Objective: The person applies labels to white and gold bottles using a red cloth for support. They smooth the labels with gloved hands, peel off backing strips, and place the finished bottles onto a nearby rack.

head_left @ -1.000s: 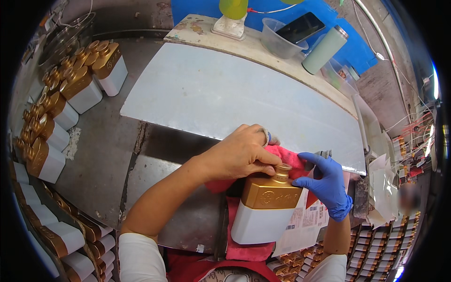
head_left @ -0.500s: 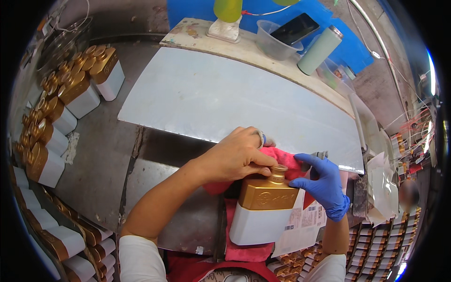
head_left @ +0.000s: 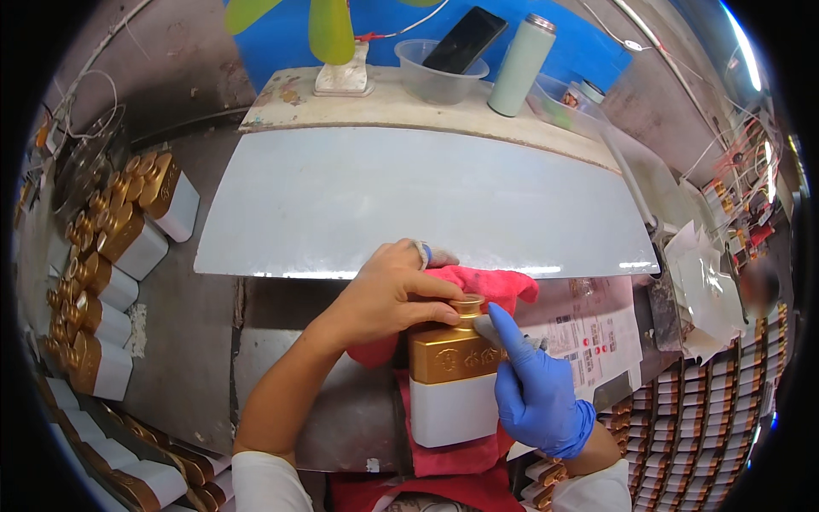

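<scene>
A flat-sided bottle [head_left: 452, 405], white below with a gold shoulder and neck, stands upright in front of me. My left hand [head_left: 397, 290], bare, is closed on its neck with thumb and finger. A grey cover and a ring show on one of that hand's fingers. Behind the bottle, a bunched pink cloth [head_left: 490, 286] lies against my left hand. At the bottle's right side, my right hand [head_left: 537, 397], in a blue glove, is closed around a grey cloth-like piece [head_left: 487, 330], which touches the gold shoulder; its full shape is hidden. More pink cloth lies under the bottle.
A pale board [head_left: 409, 200] spans the bench ahead. Behind it, a shelf [head_left: 384, 102] bears a fan, a plastic bowl [head_left: 444, 84] with a phone, and a green flask [head_left: 522, 68]. Similar bottles [head_left: 141, 243] crowd the left. Printed sheets [head_left: 597, 337] and racked bottles [head_left: 682, 427] are right.
My right hand has turned and come lower, with the grey piece now at the base of the bottle's neck. My left hand stays on the neck. The view has shifted.
</scene>
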`<state>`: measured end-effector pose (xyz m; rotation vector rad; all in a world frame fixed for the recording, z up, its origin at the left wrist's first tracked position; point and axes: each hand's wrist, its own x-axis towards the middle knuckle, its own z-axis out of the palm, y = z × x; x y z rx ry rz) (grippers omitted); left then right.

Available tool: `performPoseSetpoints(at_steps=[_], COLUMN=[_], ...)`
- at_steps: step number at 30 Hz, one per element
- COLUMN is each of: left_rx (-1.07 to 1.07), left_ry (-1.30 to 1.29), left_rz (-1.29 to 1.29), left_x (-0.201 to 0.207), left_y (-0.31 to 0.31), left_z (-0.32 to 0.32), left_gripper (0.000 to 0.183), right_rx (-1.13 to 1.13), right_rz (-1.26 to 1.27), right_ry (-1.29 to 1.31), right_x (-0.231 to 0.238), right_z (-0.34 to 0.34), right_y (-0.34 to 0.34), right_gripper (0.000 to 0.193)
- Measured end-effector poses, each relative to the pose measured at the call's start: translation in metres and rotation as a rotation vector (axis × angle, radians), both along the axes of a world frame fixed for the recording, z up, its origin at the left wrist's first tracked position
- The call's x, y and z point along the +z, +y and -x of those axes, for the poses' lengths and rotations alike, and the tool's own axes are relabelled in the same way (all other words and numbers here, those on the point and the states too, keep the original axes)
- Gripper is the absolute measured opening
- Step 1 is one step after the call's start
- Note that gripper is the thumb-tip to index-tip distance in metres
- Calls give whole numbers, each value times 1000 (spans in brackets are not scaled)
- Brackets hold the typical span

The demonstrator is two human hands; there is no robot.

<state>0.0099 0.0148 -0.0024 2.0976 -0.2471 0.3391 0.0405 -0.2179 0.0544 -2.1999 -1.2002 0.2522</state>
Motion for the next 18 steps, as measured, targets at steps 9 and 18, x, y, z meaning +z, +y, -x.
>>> performPoseSetpoints(at_steps=[9, 18], left_rx=[-27, -71], left_ry=[-65, -81], left_rz=[-36, 31], left_x=[-5, -2], left_y=[1, 7], left_z=[-3, 5], left_gripper=[24, 31], right_rx=[7, 152], right_rz=[63, 97], right_ry=[190, 70], right_x=[-3, 16], right_z=[-29, -52], right_y=[9, 3], right_gripper=[58, 55])
